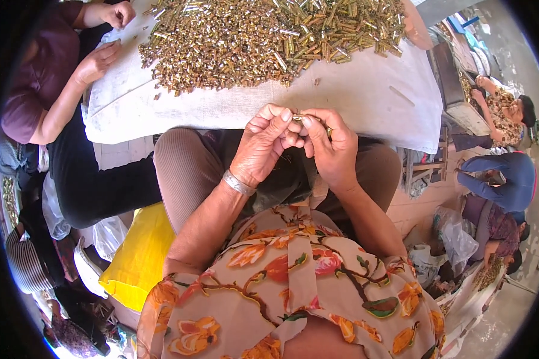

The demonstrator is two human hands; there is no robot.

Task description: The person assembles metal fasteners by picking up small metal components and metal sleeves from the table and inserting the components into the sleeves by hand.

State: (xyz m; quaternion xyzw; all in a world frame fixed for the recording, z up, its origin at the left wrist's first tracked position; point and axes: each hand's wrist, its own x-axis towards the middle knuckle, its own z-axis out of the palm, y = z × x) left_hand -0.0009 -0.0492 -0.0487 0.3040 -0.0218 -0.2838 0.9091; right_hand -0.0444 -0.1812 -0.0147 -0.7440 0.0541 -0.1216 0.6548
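Just off the table's near edge, my left hand and my right hand meet, fingertips pinched together. Between the thumbs and forefingers is a small gold-coloured metal fitting, gripped from both sides; the fingers cover most of it. A gold-coloured band shows among my right fingers, and I cannot tell if it is a ring or another part. Beyond the hands lies a heap of short, gold-coloured metal pieces, with longer gold-coloured metal tubes piled at its right.
A white cloth covers the table. At the left, a co-worker's hand rests by the cloth's edge. A yellow sack stands beside my left leg. Other people sit at tables to the right, near clear plastic bags.
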